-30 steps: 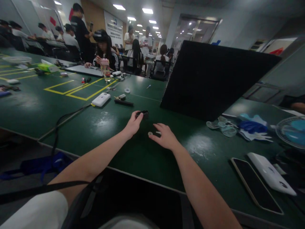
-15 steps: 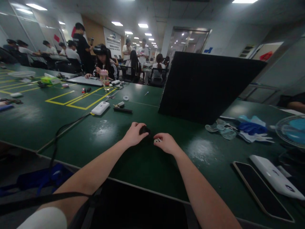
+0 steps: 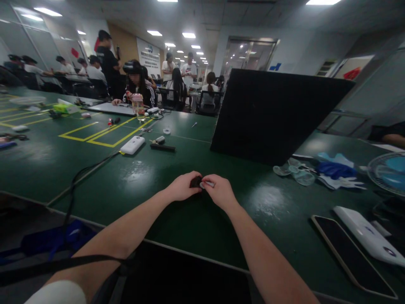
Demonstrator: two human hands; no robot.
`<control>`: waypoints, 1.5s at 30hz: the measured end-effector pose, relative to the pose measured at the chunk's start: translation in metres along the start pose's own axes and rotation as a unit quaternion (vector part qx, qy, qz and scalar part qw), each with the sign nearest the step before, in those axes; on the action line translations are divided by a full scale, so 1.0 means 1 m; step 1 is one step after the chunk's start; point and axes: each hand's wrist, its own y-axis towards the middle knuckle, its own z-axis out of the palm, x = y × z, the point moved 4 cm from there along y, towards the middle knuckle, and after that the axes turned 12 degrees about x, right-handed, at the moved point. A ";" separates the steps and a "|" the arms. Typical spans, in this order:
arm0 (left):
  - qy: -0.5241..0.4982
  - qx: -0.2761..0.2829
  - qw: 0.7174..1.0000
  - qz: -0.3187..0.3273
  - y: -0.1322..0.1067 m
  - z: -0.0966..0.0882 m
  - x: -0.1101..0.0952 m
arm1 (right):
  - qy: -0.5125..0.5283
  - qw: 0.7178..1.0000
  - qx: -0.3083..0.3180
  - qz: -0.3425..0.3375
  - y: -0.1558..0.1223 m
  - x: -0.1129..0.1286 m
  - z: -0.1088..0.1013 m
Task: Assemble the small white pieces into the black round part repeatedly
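Observation:
My left hand (image 3: 183,186) is closed around a small dark rounded object (image 3: 195,182), just above the green tabletop (image 3: 177,223). Its exact kind is too dark to make out. Between thumb and fingers, my right hand (image 3: 220,192) pinches a small whitish piece (image 3: 207,184). That piece meets the right side of the dark object, and the two hands are nearly touching. Fingers cover much of both items.
A large black panel (image 3: 272,114) stands tilted beyond my hands. On the right lie a phone (image 3: 354,255), a white device (image 3: 368,234) and gloves (image 3: 337,171). To the left are a white power bank (image 3: 133,145), a black bar (image 3: 162,147) and a bottle (image 3: 138,107). A person sits across the table.
My hands have come together. The left has shifted right and slightly down with the dark object, and the whitish piece in my right hand now meets it.

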 end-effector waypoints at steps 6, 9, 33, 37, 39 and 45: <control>-0.018 0.015 1.000 -0.001 0.000 -0.002 0.002 | -0.088 0.992 0.058 -0.069 -0.002 0.011 0.005; -0.021 0.019 1.000 -0.011 0.000 -0.002 0.002 | -0.116 0.993 0.023 -0.013 0.000 0.009 0.001; -0.008 0.015 1.000 0.000 0.002 -0.003 0.005 | -0.228 0.971 0.068 0.011 -0.002 0.007 -0.005; -0.013 0.029 0.999 0.000 0.001 -0.003 0.004 | -0.215 0.973 0.079 -0.012 0.000 0.005 -0.004; -0.020 0.035 0.999 0.002 0.001 -0.003 0.005 | -0.186 0.980 0.069 -0.016 0.000 0.004 -0.004; -0.027 0.036 0.999 -0.005 0.002 -0.001 0.006 | -0.051 0.998 0.021 0.038 0.002 0.005 -0.004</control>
